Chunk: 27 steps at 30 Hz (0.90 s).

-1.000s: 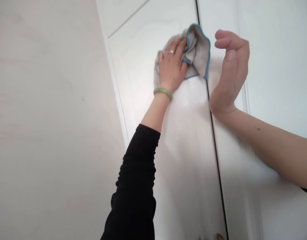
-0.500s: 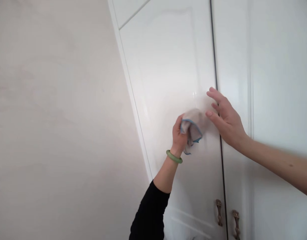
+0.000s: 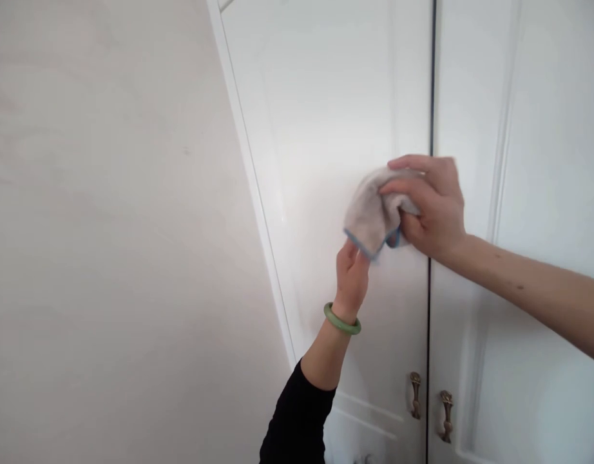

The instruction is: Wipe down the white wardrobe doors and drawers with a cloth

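A pale cloth (image 3: pixel 367 209) with blue edging hangs bunched in front of a white cabinet door. My right hand (image 3: pixel 435 206) is closed on its right part, with the thumb and fingers pinching the folds. Just below the cloth is my left hand (image 3: pixel 352 277), its fingers pointing up. A lower corner of the cloth covers the left fingertips, so whether they grip it is hidden. Around the left wrist sits a green bangle (image 3: pixel 342 320), above a black sleeve (image 3: pixel 297 419).
White cabinet doors (image 3: pixel 321 103) meet at a dark vertical gap. Two bronze-coloured handles, a left handle (image 3: pixel 415 395) and a right handle (image 3: pixel 446 415), flank this gap low down. A pale, faintly patterned wall (image 3: pixel 123 225) fills the left side.
My right hand, open and apart from the cloth before, has closed on it. The cloth has moved up and is now spread above the left hand, which gripped it earlier.
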Motion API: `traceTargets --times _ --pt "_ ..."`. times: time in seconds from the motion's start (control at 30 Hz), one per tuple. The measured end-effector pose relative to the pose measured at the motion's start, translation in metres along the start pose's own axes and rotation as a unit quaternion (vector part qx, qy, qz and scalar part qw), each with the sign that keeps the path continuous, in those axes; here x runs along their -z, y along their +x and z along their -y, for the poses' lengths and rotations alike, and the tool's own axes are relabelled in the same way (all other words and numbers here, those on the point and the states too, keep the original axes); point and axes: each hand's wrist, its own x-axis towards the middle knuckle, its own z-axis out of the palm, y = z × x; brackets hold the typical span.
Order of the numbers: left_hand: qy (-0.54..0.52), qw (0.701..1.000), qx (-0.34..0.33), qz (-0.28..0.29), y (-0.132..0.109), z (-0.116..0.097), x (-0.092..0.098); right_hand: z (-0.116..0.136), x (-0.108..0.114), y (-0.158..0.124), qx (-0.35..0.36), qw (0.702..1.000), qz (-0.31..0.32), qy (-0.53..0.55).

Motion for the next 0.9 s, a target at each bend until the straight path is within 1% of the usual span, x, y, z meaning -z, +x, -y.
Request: traceTargets --times 0.03,0.07,0.1,0.13,0.17,0.2,0.23,0.27,0.3,0.37,0.43,0.5,0.57,0.6,0.67,0.7,0.77,0.83,0.9 --pt "0.051 0.997 -0.057 -0.032 -0.002 0.006 0.005 -0.007 0.001 0.001 0.034 0.998 0.026 -0.039" --pt "0.106 0.985 -0.125 -0.061 -0.004 0.012 0.01 -0.013 0.002 -0.002 0.077 0.992 0.077 -0.069" --pt "0.168 0.963 -0.198 -0.078 -0.005 0.02 0.014 -0.017 0.001 -0.007 0.12 0.978 0.147 -0.085" --pt "0.23 0.935 -0.26 -0.077 -0.004 0.027 0.016 -0.02 -0.001 -0.013 0.157 0.96 0.216 -0.086" --pt "0.286 0.908 -0.302 -0.048 -0.001 0.035 0.017 -0.022 -0.006 -0.019 0.178 0.944 0.266 -0.076" --pt "0.338 0.882 -0.328 -0.005 0.005 0.042 0.016 -0.025 -0.012 -0.022 0.186 0.936 0.292 -0.061" --pt "0.382 0.857 -0.343 0.032 0.014 0.049 0.014 -0.028 -0.019 -0.022 0.184 0.934 0.301 -0.048" --pt "0.416 0.838 -0.349 0.052 0.027 0.054 0.011 -0.032 -0.027 -0.017 0.174 0.937 0.301 -0.037" --pt "0.44 0.826 -0.349 0.053 0.043 0.057 0.008 -0.036 -0.036 -0.007 0.16 0.942 0.296 -0.026" --pt "0.46 0.815 -0.351 0.027 0.084 0.054 0.004 -0.044 -0.053 0.025 0.132 0.949 0.288 -0.008" --pt "0.464 0.81 -0.358 0.01 0.132 0.036 0.002 -0.052 -0.067 0.068 0.114 0.95 0.292 -0.002" --pt "0.458 0.812 -0.362 0.004 0.177 0.012 0.005 -0.056 -0.08 0.112 0.109 0.948 0.298 -0.016" --pt "0.449 0.822 -0.35 -0.013 0.211 -0.011 0.009 -0.057 -0.094 0.152 0.112 0.947 0.294 -0.06" --pt "0.445 0.828 -0.339 -0.028 0.221 -0.018 0.011 -0.057 -0.101 0.17 0.116 0.946 0.287 -0.092" --pt "0.442 0.835 -0.322 -0.055 0.228 -0.023 0.014 -0.058 -0.114 0.204 0.119 0.944 0.266 -0.157" --pt "0.445 0.834 -0.32 -0.059 0.225 -0.021 0.016 -0.06 -0.12 0.221 0.118 0.942 0.251 -0.187" --pt "0.464 0.823 -0.326 -0.045 0.213 -0.01 0.017 -0.069 -0.128 0.252 0.112 0.946 0.209 -0.223" --pt "0.489 0.805 -0.336 -0.024 0.2 0.001 0.017 -0.084 -0.128 0.278 0.094 0.959 0.149 -0.224" --pt "0.506 0.793 -0.34 -0.014 0.193 0.008 0.017 -0.105 -0.119 0.295 0.069 0.974 0.096 -0.192"
